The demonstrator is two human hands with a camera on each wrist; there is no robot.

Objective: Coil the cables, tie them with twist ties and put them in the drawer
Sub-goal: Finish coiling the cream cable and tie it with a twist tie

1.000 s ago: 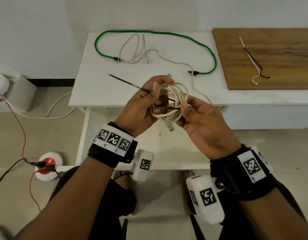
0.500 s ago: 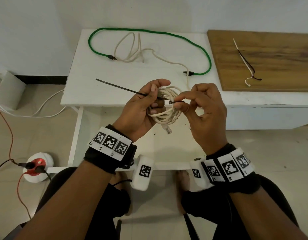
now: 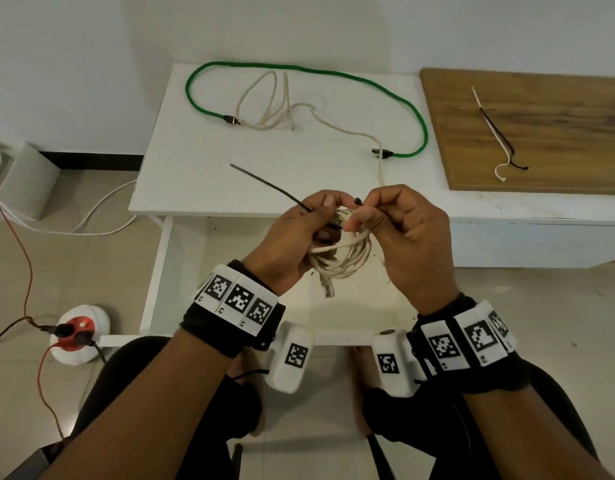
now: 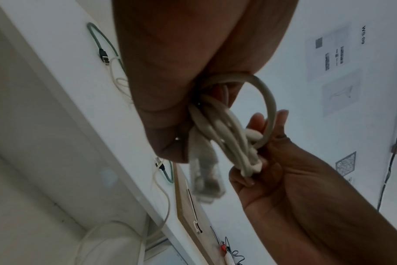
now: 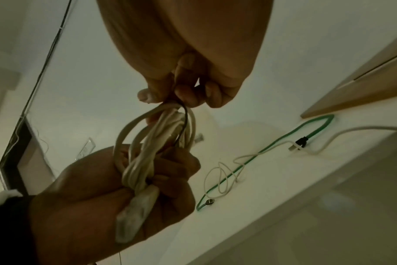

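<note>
Tying step — left hand [image 3: 292, 237] grips the coil [image 3: 344, 258] and tie [image 3: 264, 183], right hand [image 3: 403, 230] pinches the tie's end — crossing and twisting likely next.

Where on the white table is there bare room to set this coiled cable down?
The white table's near-left part, below the green cable, is bare. The middle is crowded by a loose cream cable. The wooden board has bare wood beside its spare ties.

coil [image 3: 340, 251] between hands, cables [image 3: 299, 109] behind on table [image 3: 195, 161]
</note>
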